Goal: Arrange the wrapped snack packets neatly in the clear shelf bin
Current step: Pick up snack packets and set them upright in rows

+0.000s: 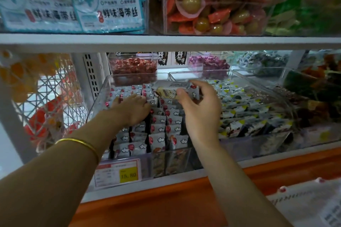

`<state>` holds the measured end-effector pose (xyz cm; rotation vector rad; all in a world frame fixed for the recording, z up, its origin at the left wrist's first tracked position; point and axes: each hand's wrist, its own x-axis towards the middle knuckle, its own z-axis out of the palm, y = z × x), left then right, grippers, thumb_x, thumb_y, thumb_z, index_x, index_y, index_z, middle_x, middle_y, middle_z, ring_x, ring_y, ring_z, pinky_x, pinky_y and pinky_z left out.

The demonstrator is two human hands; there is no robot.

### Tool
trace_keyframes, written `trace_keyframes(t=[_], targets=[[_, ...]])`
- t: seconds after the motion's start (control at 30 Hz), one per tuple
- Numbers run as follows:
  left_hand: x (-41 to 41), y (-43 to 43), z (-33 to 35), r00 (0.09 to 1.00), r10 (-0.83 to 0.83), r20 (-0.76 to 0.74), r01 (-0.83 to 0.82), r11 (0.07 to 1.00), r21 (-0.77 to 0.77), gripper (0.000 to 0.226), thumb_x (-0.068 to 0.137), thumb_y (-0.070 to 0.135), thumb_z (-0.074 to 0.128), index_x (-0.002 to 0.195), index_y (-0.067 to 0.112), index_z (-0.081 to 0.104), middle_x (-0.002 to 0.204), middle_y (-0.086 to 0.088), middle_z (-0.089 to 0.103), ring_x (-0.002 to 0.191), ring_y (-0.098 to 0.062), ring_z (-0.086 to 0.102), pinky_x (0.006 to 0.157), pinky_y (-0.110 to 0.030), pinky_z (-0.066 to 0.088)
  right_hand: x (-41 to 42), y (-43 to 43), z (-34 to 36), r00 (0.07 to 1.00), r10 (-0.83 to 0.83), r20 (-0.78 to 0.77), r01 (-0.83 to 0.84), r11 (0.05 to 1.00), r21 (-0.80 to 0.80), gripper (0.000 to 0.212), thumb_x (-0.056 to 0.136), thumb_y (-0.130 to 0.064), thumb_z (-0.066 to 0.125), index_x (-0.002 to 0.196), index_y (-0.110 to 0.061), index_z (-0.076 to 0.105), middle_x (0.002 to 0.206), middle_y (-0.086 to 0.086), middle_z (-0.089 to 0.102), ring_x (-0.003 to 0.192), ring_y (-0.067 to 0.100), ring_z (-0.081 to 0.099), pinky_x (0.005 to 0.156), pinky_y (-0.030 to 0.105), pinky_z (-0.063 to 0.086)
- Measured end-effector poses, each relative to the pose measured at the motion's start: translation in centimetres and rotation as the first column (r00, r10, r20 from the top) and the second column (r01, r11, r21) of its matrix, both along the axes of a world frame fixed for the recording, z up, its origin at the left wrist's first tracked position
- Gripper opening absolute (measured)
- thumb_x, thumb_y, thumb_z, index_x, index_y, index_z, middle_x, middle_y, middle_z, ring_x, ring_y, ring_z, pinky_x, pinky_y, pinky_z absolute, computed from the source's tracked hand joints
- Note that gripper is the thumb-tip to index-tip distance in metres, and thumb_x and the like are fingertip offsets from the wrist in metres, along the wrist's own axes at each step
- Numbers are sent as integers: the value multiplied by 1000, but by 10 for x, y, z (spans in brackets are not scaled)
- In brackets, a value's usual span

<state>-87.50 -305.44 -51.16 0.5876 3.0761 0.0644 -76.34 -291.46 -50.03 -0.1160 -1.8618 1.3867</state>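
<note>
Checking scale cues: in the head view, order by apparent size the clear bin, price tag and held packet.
clear bin
price tag
packet in the right hand
Tag sits nearer; last two unsure.

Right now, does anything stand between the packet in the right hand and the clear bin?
Nothing visible does. The right hand pinches the packet just above the arranged packets in the clear bin; the left hand rests on them beside it.

Single head view, facing forward and down, close to bin (pixel 100 96).
</note>
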Motion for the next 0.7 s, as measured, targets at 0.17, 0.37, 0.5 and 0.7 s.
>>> trace_keyframes(t=[0.17, 0.37, 0.5, 0.7], targets=[[4, -6, -4, 998, 62, 2, -62, 997, 38, 53, 95, 48, 14, 133, 20, 39, 144, -10, 38, 136, -25, 28, 108, -59, 13, 1, 1, 1, 1000, 10, 10, -11, 997, 80, 39, 86, -25, 66, 122, -10, 57, 118, -1, 58, 111, 10, 52, 96, 23, 39], [9, -10, 2, 996, 90, 15, -90, 996, 27, 54, 93, 49, 14, 122, 19, 48, 137, -9, 46, 133, -26, 32, 108, -63, 13, -2, 0, 2, 1000, 26, 14, -27, 994, 109, 39, 87, -26, 65, 122, -12, 56, 119, 0, 58, 111, 16, 55, 99, 33, 44], [27, -13, 2, 998, 63, 10, -64, 995, 75, 31, 95, 39, 19, 98, 21, 45, 122, -7, 48, 127, -26, 35, 106, -62, 15, -24, -5, 13, 998, 53, -36, -46, 980, 194, 37, 87, -21, 66, 121, -9, 57, 117, 3, 60, 108, 14, 55, 92, 20, 40], [37, -12, -3, 998, 68, -16, -67, 994, 88, 41, 96, 35, 18, 113, 13, 48, 134, -7, 45, 131, -22, 29, 106, -59, 17, -87, -27, 29, 986, 145, 83, -167, 853, 495, 26, 87, -16, 64, 109, -3, 57, 104, 7, 61, 98, 18, 56, 72, 18, 35]])
